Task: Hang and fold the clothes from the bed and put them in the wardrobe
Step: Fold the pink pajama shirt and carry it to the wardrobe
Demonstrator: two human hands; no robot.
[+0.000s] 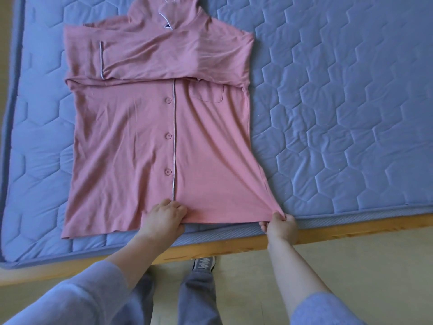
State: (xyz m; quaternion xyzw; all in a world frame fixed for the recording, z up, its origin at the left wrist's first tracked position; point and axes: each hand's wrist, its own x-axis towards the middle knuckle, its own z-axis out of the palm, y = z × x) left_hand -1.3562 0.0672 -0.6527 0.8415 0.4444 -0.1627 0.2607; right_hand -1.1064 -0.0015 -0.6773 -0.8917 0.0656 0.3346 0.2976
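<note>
On the bed (35, 148) the shirt (121, 141) lies front up, sleeves folded across the chest. Left hand (164, 216) grips the hem by the buttons, fingers curled. Right hand (281, 225) pinches the hem corner. Best to lift both evenly and fold towards the collar, edges square.

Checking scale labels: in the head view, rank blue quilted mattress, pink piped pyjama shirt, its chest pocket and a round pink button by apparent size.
1. blue quilted mattress
2. pink piped pyjama shirt
3. chest pocket
4. round pink button
</note>
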